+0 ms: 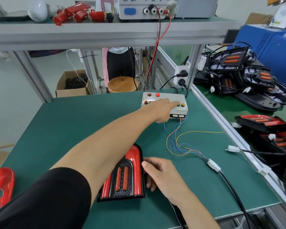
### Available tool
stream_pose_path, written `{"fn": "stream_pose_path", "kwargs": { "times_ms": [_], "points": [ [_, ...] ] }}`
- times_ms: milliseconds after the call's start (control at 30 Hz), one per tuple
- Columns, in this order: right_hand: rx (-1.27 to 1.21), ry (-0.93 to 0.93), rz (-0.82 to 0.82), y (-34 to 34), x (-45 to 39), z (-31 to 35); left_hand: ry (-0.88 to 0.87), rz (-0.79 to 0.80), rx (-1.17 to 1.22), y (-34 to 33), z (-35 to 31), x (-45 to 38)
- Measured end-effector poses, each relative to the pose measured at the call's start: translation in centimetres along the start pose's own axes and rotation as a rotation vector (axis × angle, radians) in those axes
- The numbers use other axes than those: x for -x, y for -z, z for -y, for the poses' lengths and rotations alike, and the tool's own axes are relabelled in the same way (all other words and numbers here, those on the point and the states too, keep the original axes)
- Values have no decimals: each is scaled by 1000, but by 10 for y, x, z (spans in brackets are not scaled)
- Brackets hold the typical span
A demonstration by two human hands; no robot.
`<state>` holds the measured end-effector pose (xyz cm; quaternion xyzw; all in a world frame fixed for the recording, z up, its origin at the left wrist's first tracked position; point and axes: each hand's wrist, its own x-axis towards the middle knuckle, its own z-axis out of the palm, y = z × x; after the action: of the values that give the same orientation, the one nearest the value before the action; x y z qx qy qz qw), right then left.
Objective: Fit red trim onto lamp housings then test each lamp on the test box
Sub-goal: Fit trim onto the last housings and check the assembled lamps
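Note:
A lamp (124, 176), black housing with red trim fitted and two orange strips, lies on the green mat near the front edge. My right hand (162, 176) grips its right edge, thumb on top and fingers curled under. My left hand (158, 111) reaches across to the white test box (177, 97), where its straight index finger presses on the top next to a green button while the other fingers are curled. One red indicator (157, 94) on the box is lit. Coloured wires run from the box to a white connector (214, 165) joined to the lamp's black cable.
A loose red trim piece (4, 185) lies at the mat's left edge. Bare black housings (248, 76) and trimmed lamps (261, 123) pile on the right bench. The shelf above carries a power supply (144, 9) and red parts (76, 13). A person (119, 63) stands behind a wooden stool (122, 84).

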<state>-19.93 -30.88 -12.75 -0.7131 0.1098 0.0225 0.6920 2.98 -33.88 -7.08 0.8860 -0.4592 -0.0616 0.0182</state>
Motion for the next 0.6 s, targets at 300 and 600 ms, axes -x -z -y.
{"fn": "stream_pose_path", "kwargs": {
  "times_ms": [300,600],
  "points": [
    [18,6,4,1,1,2,61,132,37,11,-7,-13],
    [45,11,-6,1,-1,0,58,210,-30,27,-13,1]
  ]
}}
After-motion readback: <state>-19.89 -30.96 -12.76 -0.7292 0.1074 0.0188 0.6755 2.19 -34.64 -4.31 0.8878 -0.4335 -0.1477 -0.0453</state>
